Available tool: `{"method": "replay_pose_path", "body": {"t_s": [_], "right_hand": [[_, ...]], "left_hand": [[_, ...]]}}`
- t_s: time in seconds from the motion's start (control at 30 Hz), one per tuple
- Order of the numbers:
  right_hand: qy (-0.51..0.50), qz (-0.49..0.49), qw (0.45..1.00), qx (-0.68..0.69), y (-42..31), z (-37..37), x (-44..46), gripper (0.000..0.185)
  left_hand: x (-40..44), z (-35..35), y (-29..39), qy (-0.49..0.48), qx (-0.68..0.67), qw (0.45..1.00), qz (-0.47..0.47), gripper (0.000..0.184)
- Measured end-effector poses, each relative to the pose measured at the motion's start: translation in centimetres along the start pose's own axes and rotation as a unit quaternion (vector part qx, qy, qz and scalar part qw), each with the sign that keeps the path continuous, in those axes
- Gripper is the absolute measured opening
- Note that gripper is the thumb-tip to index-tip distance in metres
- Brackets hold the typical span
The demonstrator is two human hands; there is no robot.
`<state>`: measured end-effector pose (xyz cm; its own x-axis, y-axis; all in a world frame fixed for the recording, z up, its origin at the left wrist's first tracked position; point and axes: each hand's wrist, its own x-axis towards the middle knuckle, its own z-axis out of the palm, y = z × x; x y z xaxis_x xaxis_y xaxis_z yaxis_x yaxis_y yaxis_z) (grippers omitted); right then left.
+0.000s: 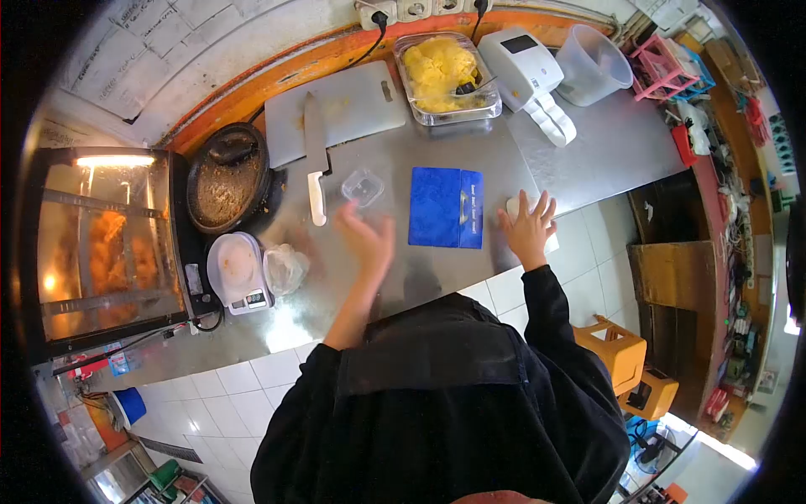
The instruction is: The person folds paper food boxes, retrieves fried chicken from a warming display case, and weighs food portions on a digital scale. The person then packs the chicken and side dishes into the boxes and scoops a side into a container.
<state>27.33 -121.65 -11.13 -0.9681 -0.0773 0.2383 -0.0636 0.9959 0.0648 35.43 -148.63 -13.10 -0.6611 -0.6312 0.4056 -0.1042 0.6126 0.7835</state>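
Note:
My left hand [367, 239] is blurred by motion over the steel counter, fingers and thumb apart, with nothing visible in it. Just beyond its fingertips is a small clear plastic container [363, 187]. A knife [316, 151] with a white handle lies to the left, its blade resting on a white cutting board [353, 105]. My right hand [527, 231] is spread at the counter's front edge, partly over a small pale object [513, 207] that I cannot make out. Between my hands lies a flat blue folded box [445, 207] with white lettering.
A foil tray [457, 115] of yellow food with a utensil stands at the back, beside a white printer [520, 63] and a clear tub [592, 67]. At left are a stone mortar [225, 197], a kitchen scale [239, 269], a plastic bag [285, 269] and a lit food warmer [109, 244].

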Motion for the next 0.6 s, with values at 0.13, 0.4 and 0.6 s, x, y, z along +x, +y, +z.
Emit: {"method": "replay_pose_path", "body": {"t_s": [0.13, 0.4, 0.6], "right_hand": [[0.001, -0.11, 0.977, 0.185, -2.2, 1.8, -0.4, 0.043], [-0.112, -0.021, 0.953, 0.282, -6.4, 2.4, -0.3, 0.058], [-0.17, -0.035, 0.956, 0.235, -6.9, 1.4, 1.0, 0.067]], "left_hand": [[-4.1, 5.9, 6.9, -0.237, 0.199, 0.951, 0.02, 0.096], [-1.2, 6.6, 7.0, -0.348, 0.218, 0.909, -0.068, 0.109], [0.4, 2.8, 3.8, -0.318, -0.265, 0.902, -0.124, 0.088]]}}
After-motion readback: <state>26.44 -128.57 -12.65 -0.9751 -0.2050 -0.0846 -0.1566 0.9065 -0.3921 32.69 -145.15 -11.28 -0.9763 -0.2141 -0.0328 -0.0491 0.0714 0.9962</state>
